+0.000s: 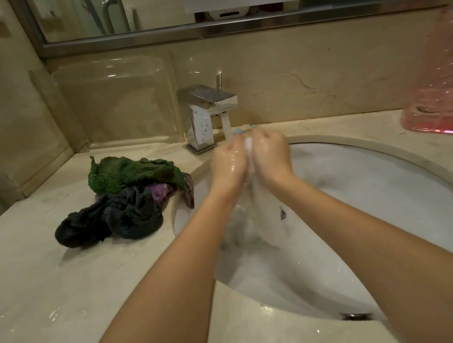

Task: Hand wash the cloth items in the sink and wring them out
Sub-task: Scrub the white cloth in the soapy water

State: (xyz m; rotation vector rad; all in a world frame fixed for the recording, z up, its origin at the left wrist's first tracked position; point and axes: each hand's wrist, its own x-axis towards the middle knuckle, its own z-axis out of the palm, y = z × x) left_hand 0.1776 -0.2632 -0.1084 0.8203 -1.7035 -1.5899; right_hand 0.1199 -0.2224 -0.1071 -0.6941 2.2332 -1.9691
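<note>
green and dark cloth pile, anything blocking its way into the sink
Nothing visible does. The pile of green, dark and purple cloths sits at the left rim of the white oval sink; both hands hold a white cloth farther right.

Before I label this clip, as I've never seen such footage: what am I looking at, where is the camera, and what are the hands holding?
There is no machine here. A person wears a camera on the head, so the single picture looks down along both forearms. The left hand and right hand grip a wet white cloth between them, under water running from the chrome faucet, above the sink. On the counter to the left lie a green towel, a dark cloth and a purple cloth.
</note>
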